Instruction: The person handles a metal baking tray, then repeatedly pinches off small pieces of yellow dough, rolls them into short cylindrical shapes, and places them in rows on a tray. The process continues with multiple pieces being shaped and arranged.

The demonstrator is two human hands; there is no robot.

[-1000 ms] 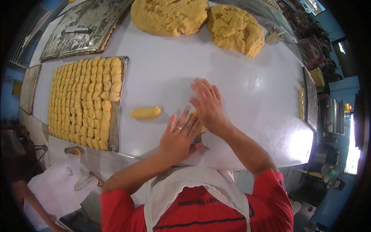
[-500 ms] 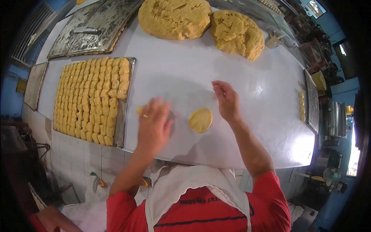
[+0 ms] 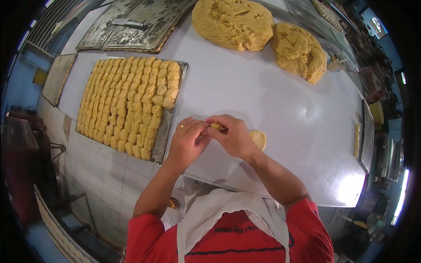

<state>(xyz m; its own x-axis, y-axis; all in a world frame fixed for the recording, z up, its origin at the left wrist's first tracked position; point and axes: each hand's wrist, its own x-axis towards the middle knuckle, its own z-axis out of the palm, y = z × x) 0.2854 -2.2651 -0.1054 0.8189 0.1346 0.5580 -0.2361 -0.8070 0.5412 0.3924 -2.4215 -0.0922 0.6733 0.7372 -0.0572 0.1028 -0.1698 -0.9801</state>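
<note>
- The left hand (image 3: 187,142), with a ring on one finger, and the right hand (image 3: 234,136) meet over the near edge of the white work table (image 3: 263,101), fingertips pressed together.
- Between those fingertips sits a small yellow piece of dough (image 3: 215,126); both hands are pinched closed on it, thumbs and forefingers clamped around it, and most of it is hidden.
- The small piece is held just above the table, close to the near edge, and just right of the metal baking tray (image 3: 169,131).
- A flattened round disc of yellow dough (image 3: 258,139) lies on the table directly beside the right hand, partly covered by the wrist.
- The tray, to the left of the hands on the table, is filled with neat rows of small yellow dough lumps (image 3: 127,105); its right side touches nothing but the table, and it lies just beside the left hand.
- At the far side of the table, well apart from the hands, rest two big yellow mounds of dough: a broad flat one (image 3: 232,22) and a rougher, crumbly one (image 3: 298,52) to its right, nearly touching each other.
- Beyond the tray, toward the far left, lie dark, worn empty baking sheets (image 3: 140,22).
- At the right end of the table a narrow tray (image 3: 366,131) holds a few more yellow pieces.
- The person wears a red shirt (image 3: 228,241) with a white apron (image 3: 219,210).
</note>
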